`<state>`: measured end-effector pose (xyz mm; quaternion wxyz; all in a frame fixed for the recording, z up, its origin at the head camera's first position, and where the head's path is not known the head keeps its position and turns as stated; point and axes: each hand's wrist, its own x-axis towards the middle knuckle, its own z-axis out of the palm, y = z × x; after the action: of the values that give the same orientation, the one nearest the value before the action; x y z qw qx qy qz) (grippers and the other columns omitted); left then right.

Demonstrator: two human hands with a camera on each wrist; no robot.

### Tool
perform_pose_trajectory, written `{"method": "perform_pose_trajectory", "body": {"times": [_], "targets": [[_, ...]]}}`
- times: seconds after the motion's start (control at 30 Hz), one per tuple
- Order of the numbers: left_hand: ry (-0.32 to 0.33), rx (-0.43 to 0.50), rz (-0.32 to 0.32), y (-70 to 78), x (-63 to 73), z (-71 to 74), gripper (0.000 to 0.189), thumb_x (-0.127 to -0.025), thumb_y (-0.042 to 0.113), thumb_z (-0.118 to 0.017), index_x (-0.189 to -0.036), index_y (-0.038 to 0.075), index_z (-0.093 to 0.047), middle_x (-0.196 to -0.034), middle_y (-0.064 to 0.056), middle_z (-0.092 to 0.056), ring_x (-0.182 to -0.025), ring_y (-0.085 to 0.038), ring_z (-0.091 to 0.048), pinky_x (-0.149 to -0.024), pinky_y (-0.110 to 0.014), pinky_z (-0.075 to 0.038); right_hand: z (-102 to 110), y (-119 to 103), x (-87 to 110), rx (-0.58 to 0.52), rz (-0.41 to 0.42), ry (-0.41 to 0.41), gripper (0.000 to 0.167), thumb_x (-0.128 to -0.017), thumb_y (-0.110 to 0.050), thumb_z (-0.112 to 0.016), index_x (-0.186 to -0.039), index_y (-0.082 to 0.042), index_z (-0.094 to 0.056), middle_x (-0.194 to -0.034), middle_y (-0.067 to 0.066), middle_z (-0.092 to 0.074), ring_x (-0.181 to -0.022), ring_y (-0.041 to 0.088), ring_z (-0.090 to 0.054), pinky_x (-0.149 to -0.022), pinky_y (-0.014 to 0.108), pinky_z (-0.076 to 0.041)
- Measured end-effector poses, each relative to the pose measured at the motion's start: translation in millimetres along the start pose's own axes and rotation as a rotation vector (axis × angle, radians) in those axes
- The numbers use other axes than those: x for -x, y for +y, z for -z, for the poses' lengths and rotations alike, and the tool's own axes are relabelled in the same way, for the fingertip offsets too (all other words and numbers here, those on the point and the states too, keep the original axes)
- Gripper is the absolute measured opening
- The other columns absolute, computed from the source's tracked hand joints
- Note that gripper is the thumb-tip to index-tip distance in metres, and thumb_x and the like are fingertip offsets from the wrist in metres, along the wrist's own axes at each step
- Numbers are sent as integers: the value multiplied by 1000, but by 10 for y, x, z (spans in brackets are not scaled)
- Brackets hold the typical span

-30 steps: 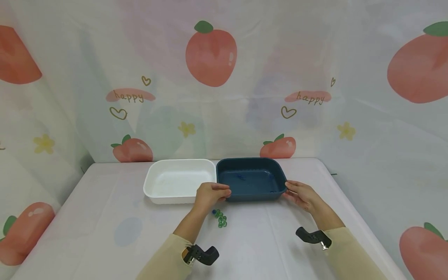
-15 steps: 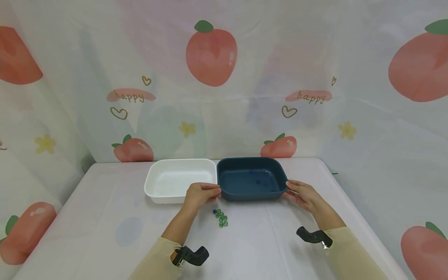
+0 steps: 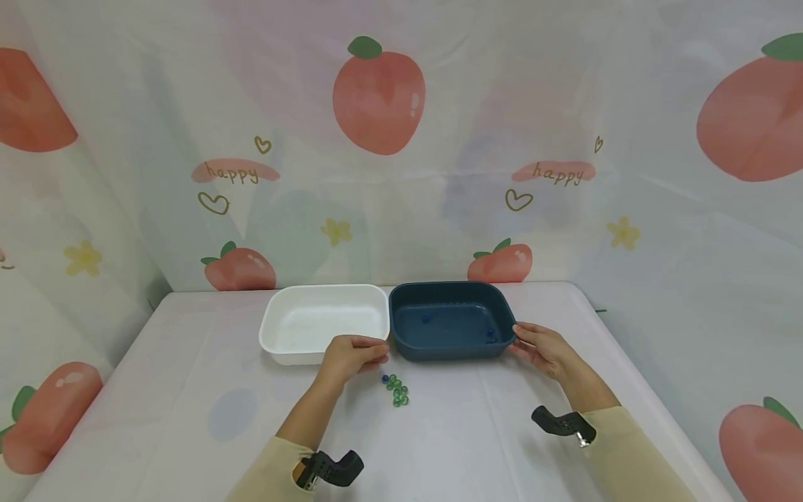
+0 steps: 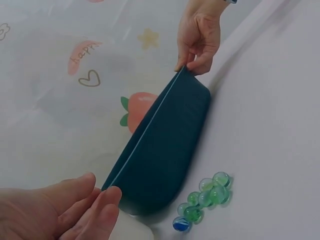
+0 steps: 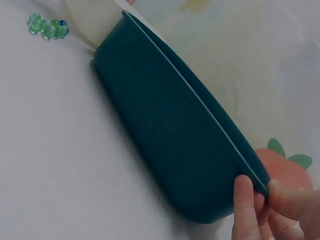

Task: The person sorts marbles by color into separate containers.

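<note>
My right hand (image 3: 544,352) pinches the right rim of a dark blue tray (image 3: 452,351), thumb above and fingers against the outer wall. Small blue marbles (image 3: 491,336) lie inside the tray. My left hand (image 3: 351,359) is by the front right corner of the white tray (image 3: 291,358), apart from the blue one. In the left wrist view its thumb and fingertips (image 4: 112,195) stand apart with nothing between them, overlapping the blue tray's near end. Just in front of the trays lies a cluster of several green glass marbles (image 4: 205,199) with one blue marble (image 4: 181,224) at its end.
The two trays stand side by side at the back of a table under a white cloth (image 3: 452,432). Behind them hangs a backdrop (image 3: 414,202) printed with peaches, flowers and hearts.
My left hand has let go of the blue tray's front left corner and moved left toward me. The blue marbles inside have rolled about. My right hand keeps its grip.
</note>
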<state>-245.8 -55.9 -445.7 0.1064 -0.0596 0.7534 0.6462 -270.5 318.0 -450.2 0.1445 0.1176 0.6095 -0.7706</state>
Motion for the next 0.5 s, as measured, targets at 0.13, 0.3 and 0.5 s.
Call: {"method": "perform_pose_trajectory", "body": {"times": [0.13,0.3,0.5], "targets": [[-5,-20,12,-59,46,34,23,-86,13,-76,-104,-1,-74,-94,-12,-75,-81,-17,-73,-74,-27,-61,-6,-8,3,13,-2,2,50,-101,-9,-52,-144,8,-31,-94,0,-58,-85,8,-59,-79,22,-59],[-20,-42,21,-154,93,52,25,-86,13,-77,-106,-2,-73,-94,-11,-75,-81,-19,-74,-75,-29,-61,-10,-11,0,18,-2,6,56,-102,-8,-51,-148,10,-25,-94,0,-59,-85,8,-60,-80,22,-59],[-11,-27,-5,-353,82,33,24,-84,9,-77,-104,-5,-73,-94,-14,-75,-79,-19,-74,-74,-31,-62,-14,-9,9,13,-1,11,55,-101,-7,-52,-147,9,-26,-93,0,-60,-84,7,-60,-80,22,-59]]}}
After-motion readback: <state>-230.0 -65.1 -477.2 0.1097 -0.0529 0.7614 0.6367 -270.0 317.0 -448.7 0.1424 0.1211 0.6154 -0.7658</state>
